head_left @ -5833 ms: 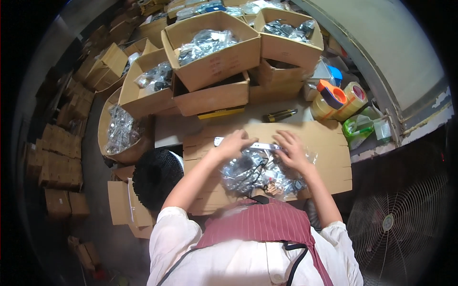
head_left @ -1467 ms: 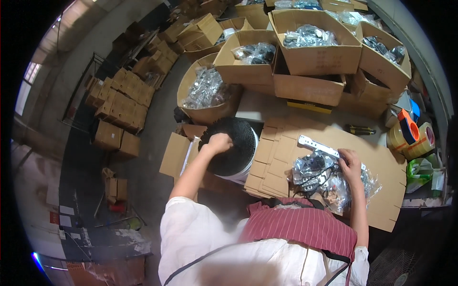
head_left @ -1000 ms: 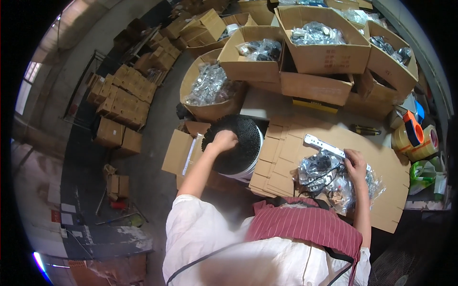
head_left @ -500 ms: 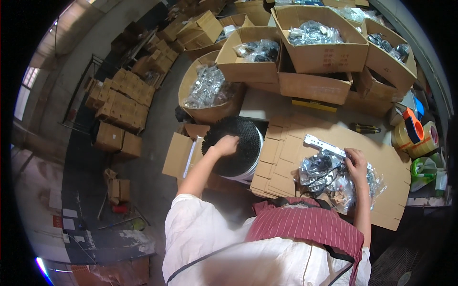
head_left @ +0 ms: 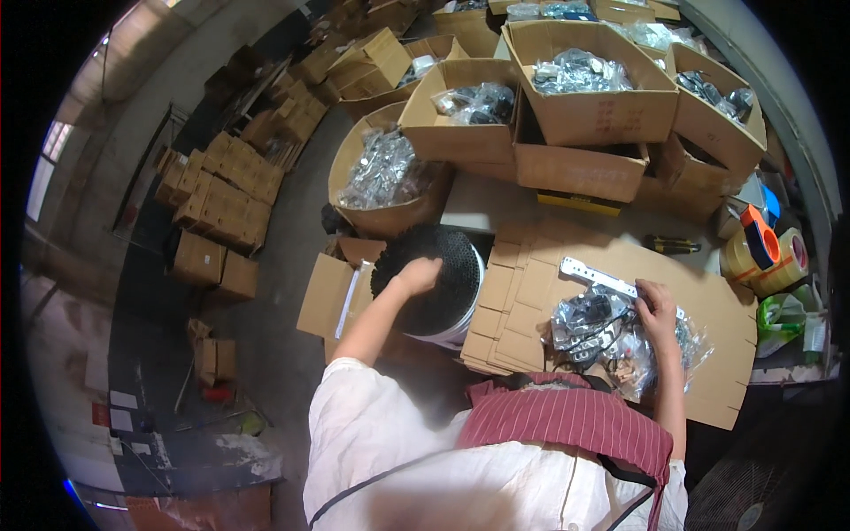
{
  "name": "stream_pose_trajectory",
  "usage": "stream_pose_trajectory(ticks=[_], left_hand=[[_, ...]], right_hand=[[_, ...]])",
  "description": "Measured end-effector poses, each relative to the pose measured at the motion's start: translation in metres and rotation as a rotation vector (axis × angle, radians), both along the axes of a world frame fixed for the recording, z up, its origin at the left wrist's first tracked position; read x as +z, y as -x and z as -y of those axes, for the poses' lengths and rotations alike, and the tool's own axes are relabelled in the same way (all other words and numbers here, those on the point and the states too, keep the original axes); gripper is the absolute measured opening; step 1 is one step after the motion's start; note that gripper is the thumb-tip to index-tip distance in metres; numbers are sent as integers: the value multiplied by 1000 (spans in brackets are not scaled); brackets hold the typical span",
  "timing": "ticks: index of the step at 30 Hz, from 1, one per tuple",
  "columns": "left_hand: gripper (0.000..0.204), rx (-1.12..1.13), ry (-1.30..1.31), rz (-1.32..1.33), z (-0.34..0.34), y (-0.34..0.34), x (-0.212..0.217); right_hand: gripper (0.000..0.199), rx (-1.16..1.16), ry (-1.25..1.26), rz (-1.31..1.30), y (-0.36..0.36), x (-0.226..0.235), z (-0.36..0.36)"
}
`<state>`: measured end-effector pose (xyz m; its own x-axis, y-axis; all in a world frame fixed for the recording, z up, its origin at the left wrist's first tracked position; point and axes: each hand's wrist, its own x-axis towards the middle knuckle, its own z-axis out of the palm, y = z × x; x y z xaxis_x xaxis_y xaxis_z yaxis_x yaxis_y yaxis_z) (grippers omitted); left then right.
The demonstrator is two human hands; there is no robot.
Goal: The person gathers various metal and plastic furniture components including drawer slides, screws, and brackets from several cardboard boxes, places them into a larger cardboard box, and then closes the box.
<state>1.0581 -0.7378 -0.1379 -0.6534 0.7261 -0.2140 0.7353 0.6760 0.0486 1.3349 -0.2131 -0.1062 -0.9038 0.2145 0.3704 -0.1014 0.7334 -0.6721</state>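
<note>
My left hand (head_left: 419, 276) rests over a round, tightly packed bundle of thin black pieces (head_left: 452, 257) standing in a white bucket (head_left: 471, 311). Its fingers are curled together; what they pinch, if anything, is too small to make out. My right hand (head_left: 655, 305) grips the right end of a flat white strip with holes (head_left: 595, 275). Under and beside that hand lies a heap of clear plastic bags with dark and silvery parts (head_left: 586, 320). The heap sits on flat cardboard sheets (head_left: 708, 354).
Open cartons of bagged parts (head_left: 567, 115) line the table's far side. Tape rolls (head_left: 748, 265), an orange-handled tape dispenser (head_left: 760, 237) and a green-and-white bag (head_left: 781, 323) stand at right. A utility knife (head_left: 671, 244) lies behind the cardboard. Stacked boxes (head_left: 226, 203) stand on the floor at left.
The whole view has shifted slightly. My left hand stays over the black bundle, and my right hand keeps its grip on the white strip, with little visible movement.
</note>
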Motion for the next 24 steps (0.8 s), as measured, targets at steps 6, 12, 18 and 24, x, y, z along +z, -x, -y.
stream_pose_trajectory(ticks=[6,12,18,24], left_hand=[[22,273,-311,-39,1,-22,-10],[26,453,-173,42,-7,-9,-13],[30,505,177,209,-27,6,13],[34,560,325,455,-33,11,18]], right_hand=[[37,-20,34,47,3,3,2],[38,-31,105,54,3,-3,1],[43,-72,83,16,3,-5,5],[43,-79,176,53,3,-6,3]])
